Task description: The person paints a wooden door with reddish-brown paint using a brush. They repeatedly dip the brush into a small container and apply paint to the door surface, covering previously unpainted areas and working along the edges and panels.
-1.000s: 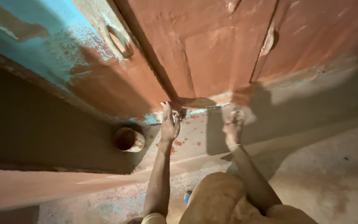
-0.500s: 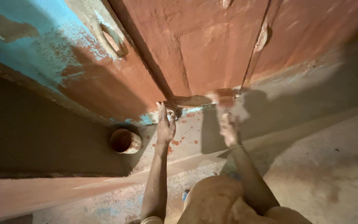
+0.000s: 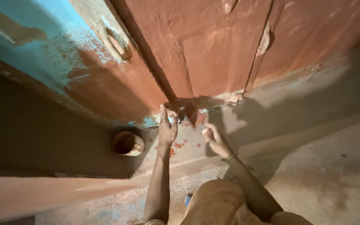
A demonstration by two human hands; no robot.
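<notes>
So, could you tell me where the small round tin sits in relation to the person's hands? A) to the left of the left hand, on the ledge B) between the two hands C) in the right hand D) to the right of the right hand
A: the tin stands on the ledge left of the left hand, apart from it, while the right hand is farther right.

My right hand (image 3: pixel 214 137) is now off the door's bottom edge (image 3: pixel 213 101), pulled back lower and nearer my knee. My left hand (image 3: pixel 167 127) stays up but sits slightly higher against the door corner. Camera view shifts a bit left.
</notes>
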